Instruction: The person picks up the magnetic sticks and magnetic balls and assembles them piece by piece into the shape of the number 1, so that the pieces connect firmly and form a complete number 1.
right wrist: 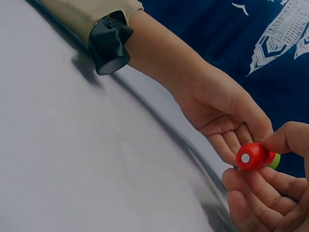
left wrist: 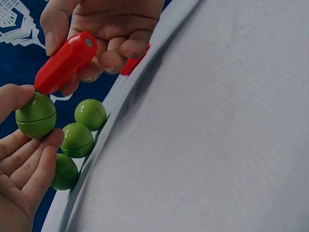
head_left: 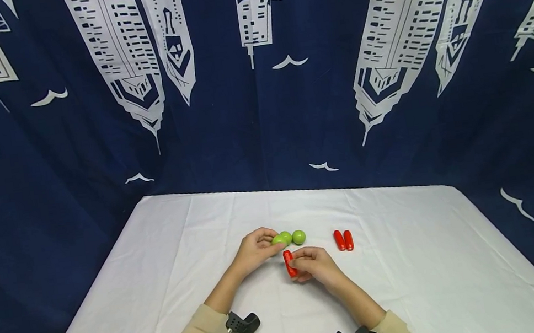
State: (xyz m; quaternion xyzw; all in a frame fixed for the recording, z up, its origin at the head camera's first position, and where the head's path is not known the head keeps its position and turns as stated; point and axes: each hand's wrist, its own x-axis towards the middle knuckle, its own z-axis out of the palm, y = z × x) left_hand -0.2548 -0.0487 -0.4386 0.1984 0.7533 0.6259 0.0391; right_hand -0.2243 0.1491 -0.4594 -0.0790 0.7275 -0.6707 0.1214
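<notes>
My left hand [head_left: 256,250] pinches a green ball [left wrist: 36,116] between thumb and fingers; a seam line runs round the ball. My right hand [head_left: 315,266] grips a red rounded stick [left wrist: 66,63] by its side. A pale round spot marks the stick's end [right wrist: 245,158]. The stick is close to the held ball; whether they touch, I cannot tell. Just beyond my left fingers, several more green balls [left wrist: 77,140] lie on the cloth, one of them [head_left: 298,237] further right. In the right wrist view, the stick and fingers hide most of the held ball.
Two more red sticks [head_left: 339,240] lie side by side to the right of the balls. A white cloth [head_left: 439,267] covers the table. Behind it hangs a dark blue curtain [head_left: 262,128] with white building prints. Each wrist bears a black camera mount [head_left: 243,324].
</notes>
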